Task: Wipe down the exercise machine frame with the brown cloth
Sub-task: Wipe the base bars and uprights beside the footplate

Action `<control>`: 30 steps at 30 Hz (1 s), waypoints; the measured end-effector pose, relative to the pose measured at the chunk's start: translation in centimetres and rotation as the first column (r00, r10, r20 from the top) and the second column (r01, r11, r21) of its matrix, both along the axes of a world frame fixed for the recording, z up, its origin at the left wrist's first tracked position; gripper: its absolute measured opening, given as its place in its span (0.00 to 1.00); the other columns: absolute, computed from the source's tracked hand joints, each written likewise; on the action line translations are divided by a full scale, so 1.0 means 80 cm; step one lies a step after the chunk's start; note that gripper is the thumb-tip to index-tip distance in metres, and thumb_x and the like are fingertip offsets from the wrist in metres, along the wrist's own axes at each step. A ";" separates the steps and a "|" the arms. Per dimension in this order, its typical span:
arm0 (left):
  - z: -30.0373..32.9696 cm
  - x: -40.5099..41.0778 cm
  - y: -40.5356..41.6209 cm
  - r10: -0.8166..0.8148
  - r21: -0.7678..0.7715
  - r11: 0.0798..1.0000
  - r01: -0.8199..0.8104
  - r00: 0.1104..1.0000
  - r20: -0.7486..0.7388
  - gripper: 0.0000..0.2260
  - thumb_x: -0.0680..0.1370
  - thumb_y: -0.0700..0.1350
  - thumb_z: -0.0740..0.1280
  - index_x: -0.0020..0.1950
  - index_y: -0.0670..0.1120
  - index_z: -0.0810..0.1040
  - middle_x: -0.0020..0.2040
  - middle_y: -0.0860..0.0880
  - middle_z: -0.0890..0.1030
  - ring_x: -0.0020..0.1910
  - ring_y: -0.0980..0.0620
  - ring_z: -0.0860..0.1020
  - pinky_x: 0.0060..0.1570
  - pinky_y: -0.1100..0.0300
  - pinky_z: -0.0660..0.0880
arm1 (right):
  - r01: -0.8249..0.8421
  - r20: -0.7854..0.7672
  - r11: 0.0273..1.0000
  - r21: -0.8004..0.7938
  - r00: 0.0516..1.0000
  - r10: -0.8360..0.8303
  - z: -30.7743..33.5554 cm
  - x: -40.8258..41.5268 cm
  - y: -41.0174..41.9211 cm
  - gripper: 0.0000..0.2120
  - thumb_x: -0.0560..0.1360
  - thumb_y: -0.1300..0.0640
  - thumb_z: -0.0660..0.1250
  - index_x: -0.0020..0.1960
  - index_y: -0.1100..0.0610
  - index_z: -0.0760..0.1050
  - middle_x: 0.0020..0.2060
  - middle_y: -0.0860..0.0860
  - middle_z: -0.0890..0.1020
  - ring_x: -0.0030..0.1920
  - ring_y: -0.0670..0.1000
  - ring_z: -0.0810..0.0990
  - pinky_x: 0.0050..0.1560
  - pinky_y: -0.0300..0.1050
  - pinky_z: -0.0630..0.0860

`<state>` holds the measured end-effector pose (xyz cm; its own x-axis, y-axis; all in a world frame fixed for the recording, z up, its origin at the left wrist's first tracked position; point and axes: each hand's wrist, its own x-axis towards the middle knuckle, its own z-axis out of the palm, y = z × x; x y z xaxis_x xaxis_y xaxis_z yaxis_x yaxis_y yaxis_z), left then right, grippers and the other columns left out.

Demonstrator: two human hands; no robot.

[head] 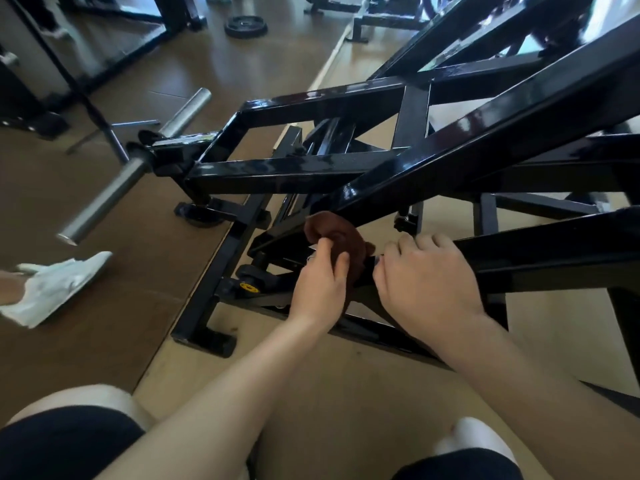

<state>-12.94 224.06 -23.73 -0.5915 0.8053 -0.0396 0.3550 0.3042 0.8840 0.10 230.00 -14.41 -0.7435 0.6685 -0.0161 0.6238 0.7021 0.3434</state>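
Observation:
The black steel frame (450,147) of the exercise machine fills the middle and right of the view, its glossy bars crossing at angles. A bunched brown cloth (337,237) sits against a low slanted bar near the frame's base. My left hand (322,285) grips the cloth from below, thumb and fingers curled round it. My right hand (426,275) is just to its right, fingers curled over the end of a lower black bar (540,247). Part of the cloth is hidden between the two hands.
Two silver weight pegs (104,199) stick out at the frame's left end. A person's white shoe (55,285) stands on the brown floor at left. A black weight plate (246,26) lies far back. My knees and a white shoe (474,438) are at the bottom.

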 end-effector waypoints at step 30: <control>0.058 -0.087 0.060 -0.101 0.248 0.954 0.167 0.961 -0.258 0.08 0.87 0.49 0.57 0.62 0.47 0.71 0.50 0.49 0.78 0.47 0.51 0.78 0.46 0.47 0.79 | 0.073 -0.287 0.949 0.307 0.958 0.019 -0.049 -0.016 0.019 0.21 0.83 0.56 0.55 0.34 0.57 0.75 0.30 0.56 0.78 0.33 0.58 0.75 0.39 0.52 0.72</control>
